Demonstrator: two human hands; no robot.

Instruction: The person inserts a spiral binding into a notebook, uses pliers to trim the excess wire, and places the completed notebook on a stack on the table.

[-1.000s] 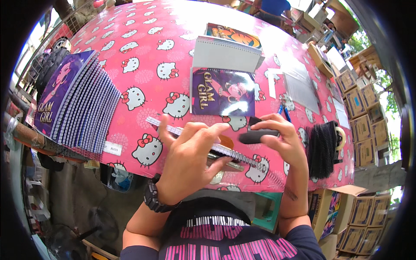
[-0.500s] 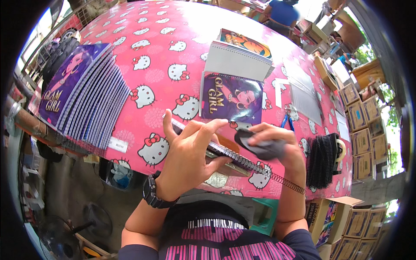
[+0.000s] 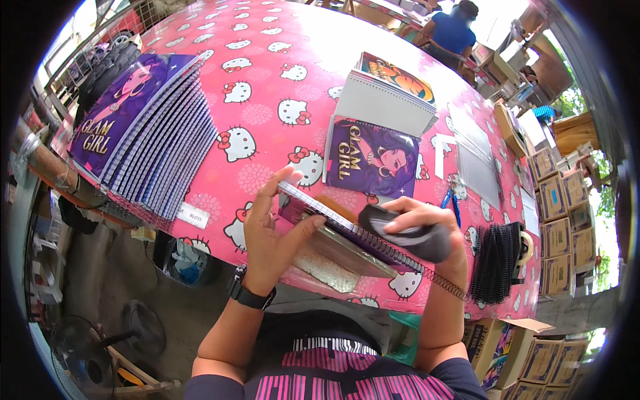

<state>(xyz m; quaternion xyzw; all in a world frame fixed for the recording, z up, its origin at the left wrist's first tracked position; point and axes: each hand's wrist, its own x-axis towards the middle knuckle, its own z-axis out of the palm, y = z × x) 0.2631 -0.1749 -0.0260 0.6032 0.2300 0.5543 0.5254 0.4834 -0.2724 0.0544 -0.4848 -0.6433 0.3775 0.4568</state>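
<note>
My left hand [image 3: 265,243] grips the left end of a spiral notebook [image 3: 319,207], thumb on the near side and fingers on the far side. The notebook is tilted, its punched edge facing up. A dark wire coil [image 3: 445,285] runs along the right part of that edge, and its loose tail reaches past my right wrist. In my right hand [image 3: 427,215] is a dark grey, soft-looking pad [image 3: 430,245], close to the coil; whether it touches is hard to tell. Below the notebook, a flat greyish board [image 3: 357,252] and a whitish textured piece [image 3: 327,268] lie at the table edge.
A fanned stack of purple notebooks [image 3: 117,123] stands at the left. Ahead lie another purple notebook [image 3: 373,160] and white-paged spiral pads [image 3: 377,103]. Blue-handled pliers [image 3: 453,203], clear sheets [image 3: 477,170] and a bundle of black coils [image 3: 492,263] are on the right. Cartons [image 3: 553,247] are piled beyond.
My left hand has gone from reaching over the notebook's top edge to clasping its left end. The notebook's face is more exposed. My right hand with the pad has shifted slightly down.
</note>
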